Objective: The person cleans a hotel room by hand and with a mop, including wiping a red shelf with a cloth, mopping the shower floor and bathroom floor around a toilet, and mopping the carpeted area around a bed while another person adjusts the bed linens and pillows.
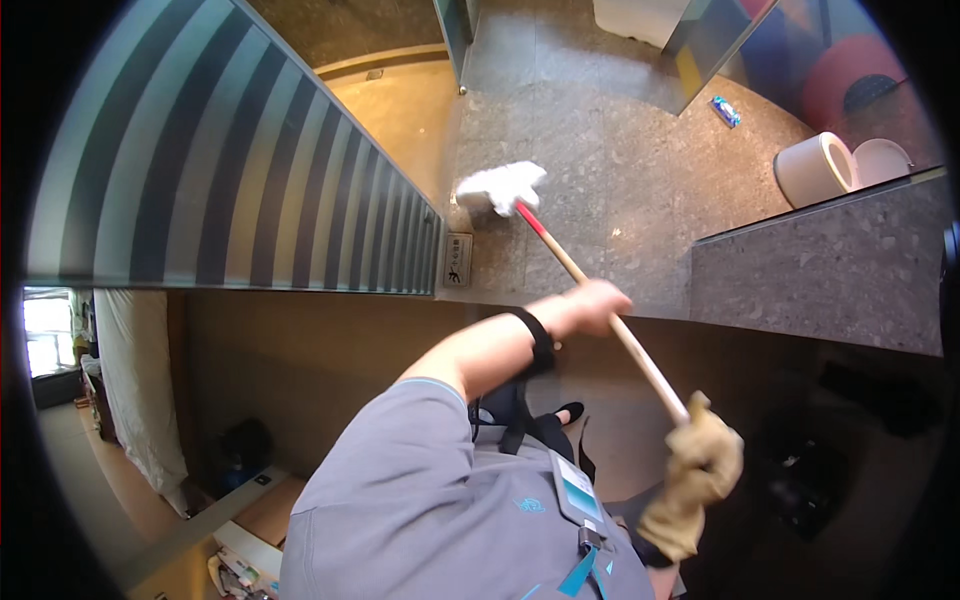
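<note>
My bare left hand [600, 306], with a black band on its wrist, grips the middle of a wooden mop handle [646, 360]. Farther up the handle, near its end, my right hand [703, 454] is closed around it in a tan work glove. The handle slants away from me to a red section, where a white mop head [504, 187] rests on the grey stone-look floor tiles [570, 135]. The mop head and both hands are slightly blurred.
A striped glass panel [225, 172] stands at the left, with a slip-warning sign [458, 260] by its corner. To the right are a low stone-clad ledge [817, 262], a white cylindrical bin [814, 171] and a small blue packet [725, 112]. A white curtain [142, 375] hangs far left.
</note>
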### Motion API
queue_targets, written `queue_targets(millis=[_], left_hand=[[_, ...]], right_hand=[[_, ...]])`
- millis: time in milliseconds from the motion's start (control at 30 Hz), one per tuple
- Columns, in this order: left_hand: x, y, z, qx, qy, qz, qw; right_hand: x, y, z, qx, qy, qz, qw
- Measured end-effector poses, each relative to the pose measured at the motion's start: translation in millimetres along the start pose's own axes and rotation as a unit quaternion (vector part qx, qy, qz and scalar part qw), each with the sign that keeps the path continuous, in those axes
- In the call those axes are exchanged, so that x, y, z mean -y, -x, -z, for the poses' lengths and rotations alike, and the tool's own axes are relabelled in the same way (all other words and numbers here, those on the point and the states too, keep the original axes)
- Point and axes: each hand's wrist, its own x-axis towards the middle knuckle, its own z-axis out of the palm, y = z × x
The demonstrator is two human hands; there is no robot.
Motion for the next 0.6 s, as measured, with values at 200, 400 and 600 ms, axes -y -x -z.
queue_targets(millis=[200,400,600], left_hand=[[118.8,63.8,9.3,-0.061,-0.147,0.078,0.984],[13.3,113.6,-28.4,-0.125,-0.019,0.108,0.986],[-43.8,193.1,-71.6,-0.118,-0.009,0.101,0.988]], right_hand=[[-17.1,2.2,-109.2,0.109,-0.07,-0.023,0.991],[73.0,23.9,-75.1,0.152,-0.037,-0.045,0.987],[125.6,113.9,-52.0,0.108,-0.044,-0.071,0.991]])
